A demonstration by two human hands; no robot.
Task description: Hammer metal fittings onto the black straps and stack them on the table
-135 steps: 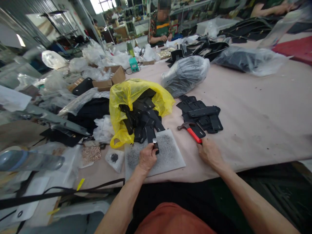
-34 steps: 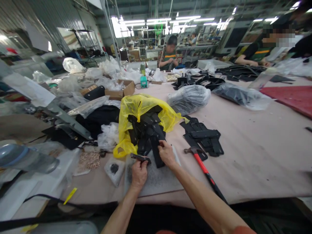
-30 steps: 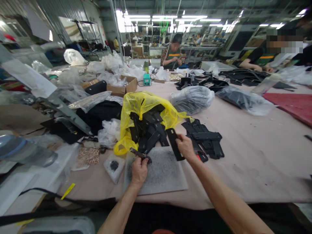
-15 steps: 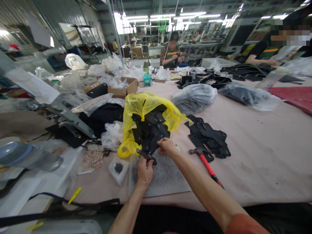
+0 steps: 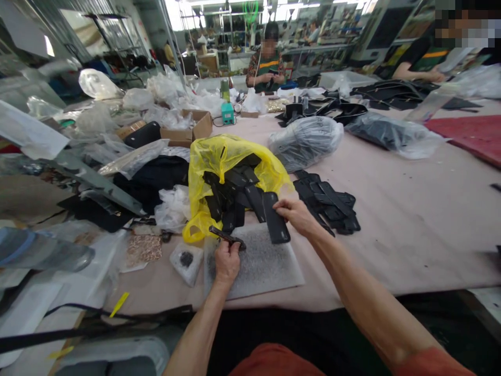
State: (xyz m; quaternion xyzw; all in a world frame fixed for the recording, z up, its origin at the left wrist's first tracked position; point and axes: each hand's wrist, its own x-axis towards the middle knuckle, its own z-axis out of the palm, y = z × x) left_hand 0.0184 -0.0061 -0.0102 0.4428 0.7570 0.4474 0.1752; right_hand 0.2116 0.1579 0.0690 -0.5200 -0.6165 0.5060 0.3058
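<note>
My left hand [image 5: 226,259] is closed on a small dark metal tool [image 5: 227,237] held over the grey foam pad [image 5: 270,266]. My right hand [image 5: 296,215] pinches one black leather strap [image 5: 276,224] and holds it above the pad's far edge. Just behind it, a yellow plastic bag [image 5: 219,156] lies open with several more black straps [image 5: 235,193] spilling out. A second pile of black straps [image 5: 331,201] lies on the table to the right of my right hand. The hammer is hidden behind my right arm.
A clear bag of black parts [image 5: 307,141] sits behind the strap pile. Cardboard box [image 5: 188,130], plastic bags and dark material crowd the left side. A small foam block [image 5: 187,261] lies left of the pad. Other people work at the table's far end.
My right hand dropped the hammer, put one strap on the right pile, reached back to the yellow bag and now lifts out another strap. My left hand keeps hold of the tool.
</note>
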